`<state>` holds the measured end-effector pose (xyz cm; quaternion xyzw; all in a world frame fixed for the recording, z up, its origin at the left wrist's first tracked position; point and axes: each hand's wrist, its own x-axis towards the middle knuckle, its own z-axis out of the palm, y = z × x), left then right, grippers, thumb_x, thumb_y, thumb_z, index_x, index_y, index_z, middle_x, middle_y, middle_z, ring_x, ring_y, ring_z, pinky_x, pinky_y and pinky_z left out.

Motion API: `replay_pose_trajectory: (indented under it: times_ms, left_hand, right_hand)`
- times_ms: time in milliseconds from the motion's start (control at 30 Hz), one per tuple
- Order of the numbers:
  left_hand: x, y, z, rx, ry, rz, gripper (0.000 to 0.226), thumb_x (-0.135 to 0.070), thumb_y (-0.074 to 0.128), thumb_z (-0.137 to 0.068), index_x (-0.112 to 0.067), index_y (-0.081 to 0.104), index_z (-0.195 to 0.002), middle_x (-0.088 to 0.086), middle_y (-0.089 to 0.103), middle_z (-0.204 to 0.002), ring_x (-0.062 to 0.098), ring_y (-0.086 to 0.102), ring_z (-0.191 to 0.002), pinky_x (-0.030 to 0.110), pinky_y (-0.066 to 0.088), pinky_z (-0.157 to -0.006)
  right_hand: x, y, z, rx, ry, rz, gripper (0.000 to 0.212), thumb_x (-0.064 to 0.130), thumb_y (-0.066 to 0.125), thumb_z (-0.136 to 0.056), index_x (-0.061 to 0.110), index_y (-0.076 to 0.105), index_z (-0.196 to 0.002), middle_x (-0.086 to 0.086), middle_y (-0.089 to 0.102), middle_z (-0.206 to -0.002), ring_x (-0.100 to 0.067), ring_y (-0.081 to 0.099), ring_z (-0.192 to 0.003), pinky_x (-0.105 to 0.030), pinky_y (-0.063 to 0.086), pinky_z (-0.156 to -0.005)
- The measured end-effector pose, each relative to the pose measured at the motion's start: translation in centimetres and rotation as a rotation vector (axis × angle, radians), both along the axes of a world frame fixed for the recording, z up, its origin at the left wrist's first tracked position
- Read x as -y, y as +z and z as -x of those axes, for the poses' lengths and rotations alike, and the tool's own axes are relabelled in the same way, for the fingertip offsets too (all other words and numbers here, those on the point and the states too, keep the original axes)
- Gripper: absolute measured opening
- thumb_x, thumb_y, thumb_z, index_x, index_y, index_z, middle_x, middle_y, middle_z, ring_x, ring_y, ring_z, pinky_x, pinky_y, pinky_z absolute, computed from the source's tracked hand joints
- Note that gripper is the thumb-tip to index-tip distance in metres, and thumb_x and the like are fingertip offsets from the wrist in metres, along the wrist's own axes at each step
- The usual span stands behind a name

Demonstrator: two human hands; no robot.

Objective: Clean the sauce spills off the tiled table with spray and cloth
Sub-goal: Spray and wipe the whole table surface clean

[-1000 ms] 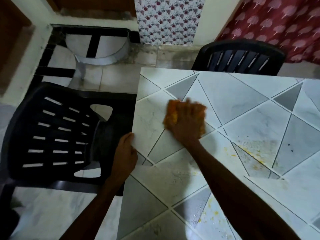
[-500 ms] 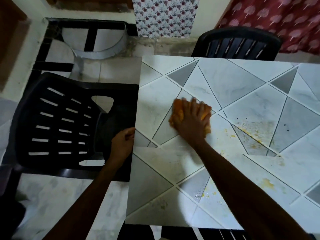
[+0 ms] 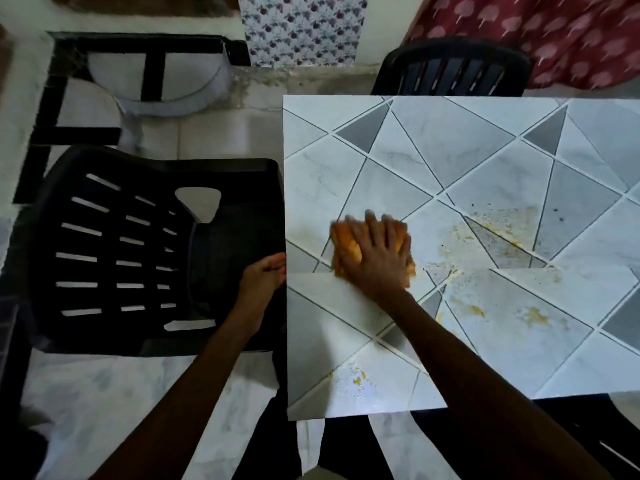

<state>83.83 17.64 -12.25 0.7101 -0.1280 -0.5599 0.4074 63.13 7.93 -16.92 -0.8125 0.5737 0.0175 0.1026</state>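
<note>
An orange cloth [image 3: 346, 244] lies on the tiled table [image 3: 450, 150] near its left side. My right hand [image 3: 377, 251] presses flat on the cloth with fingers spread. My left hand [image 3: 265, 275] grips the table's left edge, its fingers curled round the rim. Yellow sauce smears [image 3: 495, 233] spread to the right of the cloth, more sauce blots [image 3: 535, 317] sit nearer me, and a small sauce patch [image 3: 356, 379] lies by the front edge. No spray bottle is in view.
A black plastic chair [image 3: 138, 251] stands close against the table's left side. A second black chair [image 3: 453, 69] is at the far edge. A red patterned curtain [image 3: 554, 36] hangs at the back right. Pale floor tiles [image 3: 104, 393] show below left.
My right hand has slid the cloth towards me and slightly left across the tiles. My left hand stays on the table edge. The camera view has shifted, showing the table's front edge.
</note>
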Motion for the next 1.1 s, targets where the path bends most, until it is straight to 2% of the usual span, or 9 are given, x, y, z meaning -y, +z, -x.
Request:
replay_pose_trajectory:
  times_ms: [67, 167, 300, 400, 600, 800, 867, 1000, 1100]
  left_hand:
    - [-0.2, -0.1, -0.3, -0.036, 0.015, 0.012, 0.043, 0.015, 0.038, -0.094, -0.002, 0.059, -0.127, 0.002, 0.070, -0.102, 0.002, 0.071, -0.082, 0.013, 0.055, -0.070]
    - [-0.2, 0.4, -0.8, -0.035, 0.069, 0.014, 0.041, 0.008, 0.036, -0.099, 0.001, 0.054, -0.134, 0.011, 0.064, -0.123, 0.015, 0.065, -0.107, 0.023, 0.052, -0.093]
    - [0.1, 0.2, -1.3, 0.259, 0.001, 0.049, 0.037, -0.001, 0.047, -0.097, -0.012, 0.062, -0.129, 0.005, 0.063, -0.129, 0.018, 0.059, -0.118, 0.035, 0.046, -0.107]
    - [1.0, 0.3, -0.1, 0.514, -0.195, 0.155, 0.035, 0.002, 0.052, -0.092, -0.010, 0.066, -0.122, 0.006, 0.065, -0.125, 0.020, 0.060, -0.117, 0.025, 0.044, -0.101]
    - [2.7, -2.6, 4.2, 0.804, -0.797, 0.419, 0.054, -0.027, 0.052, -0.086, 0.002, 0.057, -0.132, 0.018, 0.051, -0.140, 0.032, 0.048, -0.132, 0.034, 0.033, -0.114]
    - [7.3, -5.1, 7.3, 1.051, -1.027, 0.463, 0.079, -0.051, 0.053, -0.080, 0.000, 0.049, -0.140, 0.019, 0.042, -0.150, 0.037, 0.038, -0.140, 0.052, 0.035, -0.110]
    - [9.0, -4.2, 8.2, 1.050, -1.059, 0.380, 0.087, -0.055, 0.052, -0.080, -0.003, 0.039, -0.148, 0.016, 0.031, -0.158, 0.036, 0.028, -0.146, 0.052, 0.027, -0.113]
    - [11.9, -3.1, 9.2, 1.013, -1.135, 0.205, 0.103, -0.037, 0.076, -0.080, -0.010, 0.014, -0.157, 0.006, -0.002, -0.166, 0.027, 0.000, -0.153, 0.045, 0.008, -0.121]
    - [11.8, -2.9, 8.9, 1.037, -1.140, 0.211, 0.108, -0.032, 0.085, -0.071, -0.005, 0.023, -0.155, 0.012, 0.008, -0.164, 0.034, 0.011, -0.151, 0.049, 0.018, -0.119]
  right_hand:
    - [1.0, -0.1, -4.2, 0.012, -0.095, -0.029, 0.074, 0.068, 0.034, -0.090, 0.045, 0.011, -0.157, 0.003, 0.010, -0.169, -0.035, 0.006, -0.154, -0.068, 0.005, -0.117]
    - [-2.8, 0.2, -7.1, 0.049, 0.037, -0.024, 0.077, 0.066, 0.039, -0.088, 0.040, 0.016, -0.158, 0.000, 0.010, -0.169, -0.036, 0.006, -0.154, -0.067, 0.006, -0.117]
    - [-11.5, 0.4, -2.6, 0.079, 0.232, -0.003, 0.076, 0.064, 0.048, -0.089, 0.039, 0.025, -0.157, 0.004, 0.009, -0.169, -0.030, 0.001, -0.156, -0.064, 0.012, -0.117]
    - [-12.2, 0.5, 2.7, 0.052, 0.195, 0.006, 0.078, 0.065, 0.051, -0.086, 0.043, 0.024, -0.156, 0.007, 0.012, -0.168, -0.027, 0.004, -0.156, -0.063, 0.014, -0.118]
    - [1.9, 0.1, 6.8, -0.023, -0.148, -0.019, 0.077, 0.069, 0.032, -0.087, 0.045, 0.012, -0.158, 0.004, 0.010, -0.169, -0.033, 0.010, -0.154, -0.065, 0.012, -0.117]
    - [15.1, -0.8, 4.7, 0.052, -0.303, -0.066, 0.077, 0.072, 0.025, -0.091, 0.041, 0.004, -0.159, 0.000, 0.000, -0.170, -0.036, -0.004, -0.154, -0.068, -0.004, -0.118]
    - [12.9, -0.8, 5.1, 0.083, -0.263, -0.031, 0.077, 0.068, 0.030, -0.092, 0.039, 0.009, -0.159, -0.001, 0.005, -0.169, -0.036, 0.002, -0.154, -0.067, 0.002, -0.118]
    - [1.2, -0.1, 8.3, 0.135, -0.156, 0.044, 0.077, 0.064, 0.043, -0.089, 0.039, 0.020, -0.158, 0.002, 0.013, -0.168, -0.032, 0.012, -0.154, -0.063, 0.012, -0.118]
    - [-4.2, 0.0, 11.9, 0.113, -0.093, 0.017, 0.079, 0.066, 0.048, -0.088, 0.041, 0.021, -0.158, 0.005, 0.011, -0.169, -0.030, 0.007, -0.155, -0.063, 0.013, -0.118]
